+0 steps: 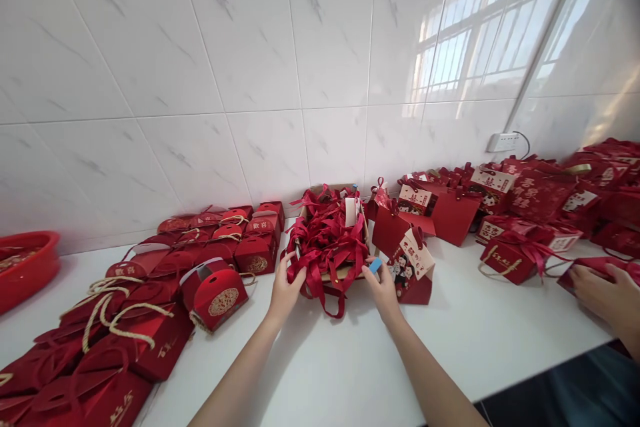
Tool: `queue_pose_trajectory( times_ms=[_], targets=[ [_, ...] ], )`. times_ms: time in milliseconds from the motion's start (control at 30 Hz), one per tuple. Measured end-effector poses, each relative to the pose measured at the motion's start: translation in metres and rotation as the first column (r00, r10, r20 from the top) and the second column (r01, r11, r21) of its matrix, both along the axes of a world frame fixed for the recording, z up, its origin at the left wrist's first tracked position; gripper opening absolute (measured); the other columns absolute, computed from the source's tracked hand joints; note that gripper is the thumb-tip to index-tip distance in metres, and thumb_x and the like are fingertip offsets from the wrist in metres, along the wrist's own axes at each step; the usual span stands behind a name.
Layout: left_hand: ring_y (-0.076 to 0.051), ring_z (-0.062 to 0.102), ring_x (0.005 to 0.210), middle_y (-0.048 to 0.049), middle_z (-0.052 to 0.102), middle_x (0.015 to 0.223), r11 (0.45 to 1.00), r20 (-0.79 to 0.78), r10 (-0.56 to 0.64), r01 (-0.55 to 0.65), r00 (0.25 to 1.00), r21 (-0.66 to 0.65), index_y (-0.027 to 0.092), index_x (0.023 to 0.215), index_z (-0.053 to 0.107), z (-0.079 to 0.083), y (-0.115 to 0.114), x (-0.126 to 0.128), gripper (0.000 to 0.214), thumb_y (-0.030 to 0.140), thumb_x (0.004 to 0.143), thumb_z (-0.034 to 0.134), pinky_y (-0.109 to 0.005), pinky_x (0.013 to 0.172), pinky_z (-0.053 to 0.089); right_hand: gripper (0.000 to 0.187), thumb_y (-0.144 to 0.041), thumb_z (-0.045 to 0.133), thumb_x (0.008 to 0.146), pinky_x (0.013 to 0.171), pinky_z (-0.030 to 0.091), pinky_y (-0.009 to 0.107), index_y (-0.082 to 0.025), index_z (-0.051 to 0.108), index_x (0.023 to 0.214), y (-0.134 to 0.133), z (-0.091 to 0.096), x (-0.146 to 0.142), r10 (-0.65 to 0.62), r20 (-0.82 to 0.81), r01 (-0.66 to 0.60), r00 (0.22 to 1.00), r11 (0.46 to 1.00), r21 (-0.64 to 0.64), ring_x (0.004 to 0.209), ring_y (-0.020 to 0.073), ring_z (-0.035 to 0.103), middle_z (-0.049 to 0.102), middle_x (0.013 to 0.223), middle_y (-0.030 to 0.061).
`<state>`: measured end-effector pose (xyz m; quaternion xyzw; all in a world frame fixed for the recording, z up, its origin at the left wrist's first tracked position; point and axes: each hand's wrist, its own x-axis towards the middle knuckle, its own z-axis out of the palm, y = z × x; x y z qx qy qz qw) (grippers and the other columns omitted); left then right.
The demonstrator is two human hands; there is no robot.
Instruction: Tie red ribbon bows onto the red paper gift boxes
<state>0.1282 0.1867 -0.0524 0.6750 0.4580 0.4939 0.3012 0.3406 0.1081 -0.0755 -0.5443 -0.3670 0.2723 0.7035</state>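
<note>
Sitting on the white table (pixel 350 360), a cardboard box (pixel 342 273) holds a heap of red ribbons (pixel 325 233). The person's left hand (pixel 287 285) and right hand (pixel 384 288) are half curled at its front corners; I can't tell if they squeeze anything. Maybe it's in the middle so both hands reach it, and its sides likely stop ribbons sliding away. Red gift boxes (pixel 256 250) stand close in rows on the left, perhaps to save room.
</note>
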Motion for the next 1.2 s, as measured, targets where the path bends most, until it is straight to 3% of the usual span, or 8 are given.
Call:
queue_pose_trajectory(
  times_ms=[133, 267, 400, 533, 700, 900, 1100, 1200],
  targets=[
    [-0.024, 0.055, 0.116, -0.0089, 0.059, 0.124, 0.997, 0.026, 0.076, -0.076, 0.997, 0.001, 0.02, 0.121, 0.053, 0.006, 0.001, 0.004, 0.038, 0.028, 0.084, 0.06, -0.042, 0.099, 0.044, 0.064, -0.051, 0.071, 0.067, 0.092, 0.046, 0.037, -0.019, 0.05, 0.119, 0.001, 0.001, -0.015, -0.023, -0.027, 0.023, 0.999, 0.999, -0.027, 0.105, 0.0253, 0.058, 0.058, 0.117, 0.011],
    [-0.026, 0.054, 0.114, -0.0109, 0.053, 0.129, 0.972, 0.019, 0.234, -0.234, 0.972, -0.011, 0.017, 0.122, 0.053, 0.037, 0.03, 0.005, 0.038, 0.033, 0.089, 0.058, -0.049, 0.094, 0.046, 0.092, -0.05, 0.075, 0.063, 0.089, 0.05, 0.035, -0.02, 0.031, 0.137, 0.002, -0.001, -0.029, -0.067, -0.059, 0.066, 0.996, 0.998, -0.019, 0.113, 0.0267, 0.056, 0.04, 0.14, 0.0161],
    [-0.021, 0.061, 0.1, -0.0095, 0.059, 0.118, 0.976, -0.089, 0.172, -0.182, 0.981, -0.119, 0.015, 0.119, 0.055, 0.073, 0.074, 0.011, 0.034, 0.034, 0.09, 0.056, -0.043, 0.084, 0.053, 0.063, -0.051, 0.068, 0.072, 0.079, 0.054, 0.035, -0.018, 0.044, 0.12, 0.0, -0.004, -0.035, -0.085, -0.089, 0.084, 0.992, 0.996, -0.012, 0.097, 0.0247, 0.062, 0.056, 0.117, 0.015],
    [-0.022, 0.061, 0.099, -0.0085, 0.06, 0.117, 0.973, -0.233, 0.003, -0.056, 0.972, -0.222, 0.015, 0.117, 0.057, 0.09, 0.095, 0.024, 0.033, 0.033, 0.09, 0.057, -0.042, 0.083, 0.053, 0.042, -0.048, 0.069, 0.071, 0.075, 0.055, 0.035, -0.018, 0.057, 0.098, 0.0, -0.004, -0.038, 0.012, -0.058, -0.009, 0.998, 0.999, 0.039, 0.09, 0.0236, 0.064, 0.063, 0.097, 0.0085],
    [-0.023, 0.061, 0.1, -0.0084, 0.06, 0.117, 0.961, -0.315, -0.099, 0.009, 0.944, -0.275, 0.015, 0.117, 0.057, 0.08, 0.07, 0.041, 0.033, 0.033, 0.09, 0.057, -0.042, 0.083, 0.053, 0.057, -0.05, 0.068, 0.071, 0.09, 0.051, 0.038, -0.019, 0.058, 0.117, 0.001, -0.001, -0.034, 0.004, -0.055, -0.002, 0.998, 0.999, 0.034, 0.114, 0.0281, 0.056, 0.054, 0.126, 0.0132],
    [-0.021, 0.062, 0.095, -0.0077, 0.062, 0.113, 0.975, -0.269, -0.058, -0.004, 0.961, -0.223, 0.014, 0.114, 0.058, 0.058, 0.014, 0.072, 0.031, 0.035, 0.09, 0.056, -0.04, 0.081, 0.054, 0.079, -0.061, 0.051, 0.081, 0.116, 0.022, 0.041, -0.018, 0.033, 0.145, -0.001, 0.003, -0.025, -0.05, -0.115, 0.046, 0.992, 0.998, -0.042, 0.141, 0.0259, 0.026, 0.033, 0.151, 0.0088],
    [-0.022, 0.06, 0.102, -0.0098, 0.058, 0.12, 0.961, -0.104, 0.204, -0.219, 0.974, -0.166, 0.016, 0.119, 0.055, 0.066, 0.038, 0.058, 0.034, 0.034, 0.09, 0.056, -0.044, 0.086, 0.052, 0.088, -0.064, 0.048, 0.081, 0.118, 0.017, 0.04, -0.017, 0.019, 0.15, -0.002, 0.001, -0.028, -0.022, -0.085, 0.018, 0.996, 0.999, -0.046, 0.145, 0.0241, 0.016, 0.021, 0.156, 0.0064],
    [-0.023, 0.06, 0.104, -0.0102, 0.057, 0.122, 0.961, -0.007, 0.202, -0.199, 0.979, -0.192, 0.016, 0.122, 0.054, 0.062, 0.054, 0.051, 0.036, 0.032, 0.09, 0.057, -0.044, 0.086, 0.052, 0.097, -0.06, 0.059, 0.075, 0.119, 0.013, 0.042, -0.015, 0.019, 0.15, -0.001, -0.002, -0.031, 0.006, -0.025, -0.006, 1.0, 1.0, -0.008, 0.146, 0.0254, 0.013, 0.019, 0.157, 0.0086]
  ],
)
